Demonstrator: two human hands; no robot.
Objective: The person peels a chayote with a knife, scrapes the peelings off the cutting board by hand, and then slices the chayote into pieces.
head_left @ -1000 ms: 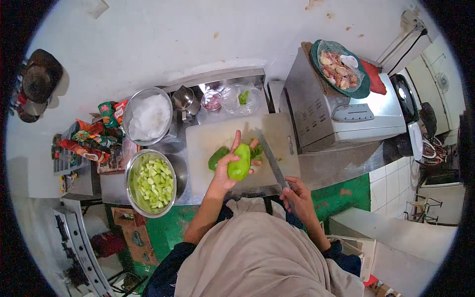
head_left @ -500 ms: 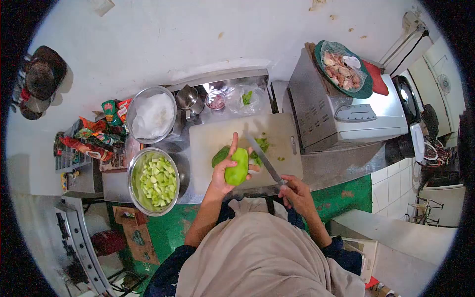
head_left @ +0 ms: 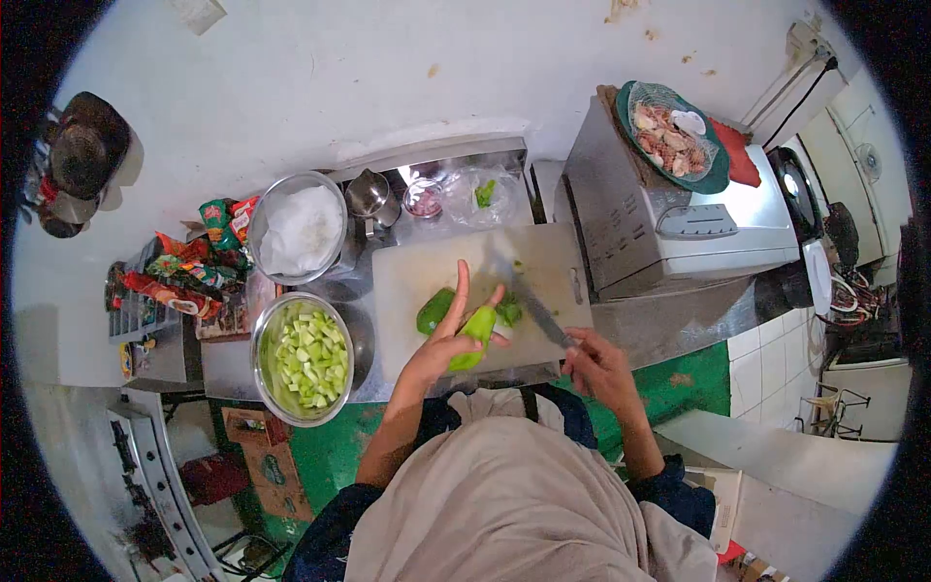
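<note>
My left hand (head_left: 446, 344) holds a bright green peeled vegetable (head_left: 475, 339) over the front of the white cutting board (head_left: 407, 272), with a finger stretched out past it. A darker green piece (head_left: 435, 311) lies on the board behind that hand. In my right hand (head_left: 593, 364), at the board's front right, is the handle of a knife (head_left: 538, 309). Its blurred blade points up and left over the board, apart from the vegetable. Green scraps (head_left: 509, 310) lie between the vegetable and the blade.
Left of the board stands a steel bowl (head_left: 263, 389) of pale green chunks, with another bowl (head_left: 341, 254) holding something white behind it. A metal pitcher (head_left: 371, 197) stands at the back. On the right, a white appliance (head_left: 718, 254) bears a green plate (head_left: 719, 177) of food.
The vegetable has turned in my left hand and now shows a narrower side. My right hand has moved slightly right with the knife.
</note>
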